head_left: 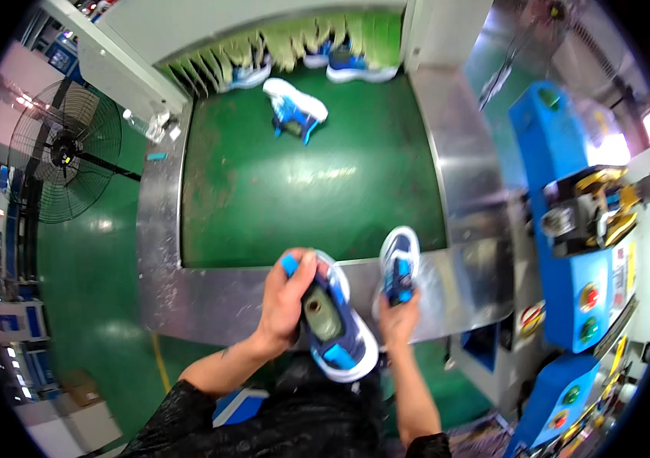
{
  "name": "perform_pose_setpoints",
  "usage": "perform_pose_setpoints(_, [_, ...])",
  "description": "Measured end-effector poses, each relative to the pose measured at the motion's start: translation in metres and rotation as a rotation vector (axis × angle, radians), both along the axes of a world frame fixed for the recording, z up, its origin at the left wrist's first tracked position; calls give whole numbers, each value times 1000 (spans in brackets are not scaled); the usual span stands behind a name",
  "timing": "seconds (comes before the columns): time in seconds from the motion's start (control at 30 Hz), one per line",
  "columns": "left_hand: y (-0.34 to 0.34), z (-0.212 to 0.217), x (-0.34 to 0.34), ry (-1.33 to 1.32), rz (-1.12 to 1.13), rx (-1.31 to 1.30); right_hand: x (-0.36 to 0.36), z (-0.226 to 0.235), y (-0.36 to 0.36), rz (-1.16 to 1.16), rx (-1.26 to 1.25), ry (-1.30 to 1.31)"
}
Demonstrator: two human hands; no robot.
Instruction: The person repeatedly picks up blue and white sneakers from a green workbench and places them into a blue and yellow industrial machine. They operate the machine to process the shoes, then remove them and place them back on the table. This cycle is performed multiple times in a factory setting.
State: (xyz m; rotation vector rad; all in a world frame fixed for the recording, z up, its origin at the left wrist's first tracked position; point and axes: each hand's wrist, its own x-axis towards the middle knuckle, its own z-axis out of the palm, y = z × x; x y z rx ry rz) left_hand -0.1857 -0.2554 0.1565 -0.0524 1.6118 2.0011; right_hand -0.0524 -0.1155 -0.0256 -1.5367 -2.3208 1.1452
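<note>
Head view: The left hand clamps a blue shoe at 6 o'clock; the right hand, grip closed, holds a second shoe at 4, handling apparently unfinished. A third shoe already lies on the green belt at 12, a curtain hiding parts of other shoes; the second's contact with the desk is unclear.

We see a green belt across the middle of the frame, edged by a scuffed metal surround. On the belt, at upper centre, a white-and-blue shoe lies tipped; along its top edge we find more shoes. Crumpled clear plastic and a small teal piece lie on the surround, upper left.
</note>
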Motion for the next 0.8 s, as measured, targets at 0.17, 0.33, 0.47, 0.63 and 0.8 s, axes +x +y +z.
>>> perform_pose_setpoints(0.17, [-16,16,-47,67,-134,238,9,33,13,-64,-331,112])
perform_pose_setpoints(0.33, [27,42,-60,246,-416,173,71,149,-47,-481,-565,638])
perform_pose_setpoints(0.47, [36,64,10,570,-841,293,165,232,-149,-594,-307,892])
perform_pose_setpoints(0.63, [18,93,169,425,-1558,821,263,276,-274,-694,238,592])
perform_pose_setpoints(0.8, [-111,80,306,-121,-2130,941,299,278,-530,-1464,237,756])
